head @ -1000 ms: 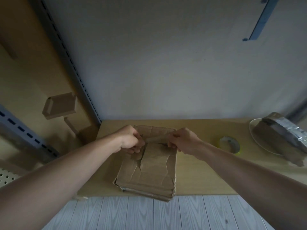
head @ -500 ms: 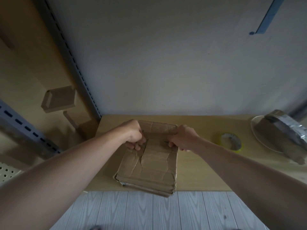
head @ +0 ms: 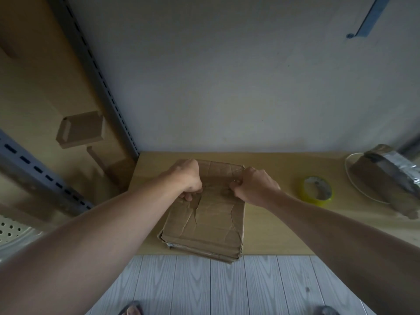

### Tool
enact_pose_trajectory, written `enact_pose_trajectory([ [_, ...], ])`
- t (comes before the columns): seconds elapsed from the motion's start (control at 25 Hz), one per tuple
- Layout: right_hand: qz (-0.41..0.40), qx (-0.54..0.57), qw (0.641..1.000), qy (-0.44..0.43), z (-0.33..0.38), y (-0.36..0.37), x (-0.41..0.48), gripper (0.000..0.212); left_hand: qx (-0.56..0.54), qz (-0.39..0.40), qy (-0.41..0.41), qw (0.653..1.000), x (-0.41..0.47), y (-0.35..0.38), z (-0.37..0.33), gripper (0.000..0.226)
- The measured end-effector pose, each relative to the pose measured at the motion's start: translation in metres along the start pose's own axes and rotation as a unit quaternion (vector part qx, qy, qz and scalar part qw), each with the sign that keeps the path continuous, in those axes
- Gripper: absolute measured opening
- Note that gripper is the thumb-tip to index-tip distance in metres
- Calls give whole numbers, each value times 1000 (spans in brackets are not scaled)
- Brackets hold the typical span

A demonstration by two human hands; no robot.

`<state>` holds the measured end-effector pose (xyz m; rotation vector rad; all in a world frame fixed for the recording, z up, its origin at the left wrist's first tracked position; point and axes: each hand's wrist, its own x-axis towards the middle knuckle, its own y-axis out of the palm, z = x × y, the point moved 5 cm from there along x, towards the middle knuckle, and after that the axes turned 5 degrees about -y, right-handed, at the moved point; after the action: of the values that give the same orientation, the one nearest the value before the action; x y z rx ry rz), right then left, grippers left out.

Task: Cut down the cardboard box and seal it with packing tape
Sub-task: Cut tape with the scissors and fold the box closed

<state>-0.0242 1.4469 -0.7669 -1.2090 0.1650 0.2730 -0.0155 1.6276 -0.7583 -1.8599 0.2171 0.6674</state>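
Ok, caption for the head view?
Left hand and right hand, both curled, on the crumpled box; tape roll nearby.

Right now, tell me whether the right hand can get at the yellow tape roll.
Probably yes. The yellow tape roll lies on the table just right of the right hand, with bare tabletop between them. The hand would first have to let go of the cardboard box it grips.
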Motion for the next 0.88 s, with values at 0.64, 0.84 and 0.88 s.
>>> enact_pose_trajectory([
  [0.64, -46, 370, 921, 113, -23, 44, -11, 72, -239, 67, -10, 969, -10, 26, 57, 102],
  [0.84, -106, 271, 946, 146, -11, 45, -14, 68, -127, -148, 5, 981, -11, 39, 25, 109],
  [0.88, -98, 262, 949, 145, -13, 45, -12, 67, -131, -160, 6, 978, -7, 39, 27, 107],
])
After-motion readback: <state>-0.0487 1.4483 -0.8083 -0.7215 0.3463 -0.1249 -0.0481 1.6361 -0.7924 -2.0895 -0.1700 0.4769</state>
